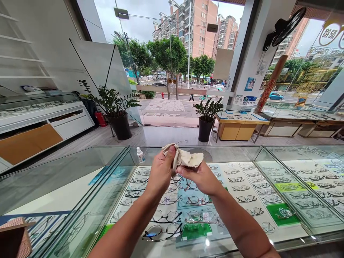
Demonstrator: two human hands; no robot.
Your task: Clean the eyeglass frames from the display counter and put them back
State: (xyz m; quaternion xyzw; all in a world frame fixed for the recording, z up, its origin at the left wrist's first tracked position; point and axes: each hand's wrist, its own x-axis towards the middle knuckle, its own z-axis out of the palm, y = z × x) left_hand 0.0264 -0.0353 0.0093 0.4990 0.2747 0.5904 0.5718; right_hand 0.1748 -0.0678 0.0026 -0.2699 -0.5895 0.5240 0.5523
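Observation:
A beige cleaning cloth [189, 158] with a zigzag edge is bunched between my two hands above a glass display counter. My left hand [160, 170] is closed on its left part, thumb pressed on top. Fingers of my right hand [201, 178] pinch it from below, and the loose end drapes over them. A thin wire-like line shows just above the cloth; whatever the folds wrap is hidden. Below the glass lie rows of eyeglasses [172, 216]. On the counter, left of my hands, stands a small white bottle [140, 155].
The glass counter [129, 157] spans the front, with more eyeglasses to the right. A brown box [16, 236] sits at the lower left. Beyond are two potted plants [120, 123] [206, 125], glass doors, and a wooden cabinet [238, 129].

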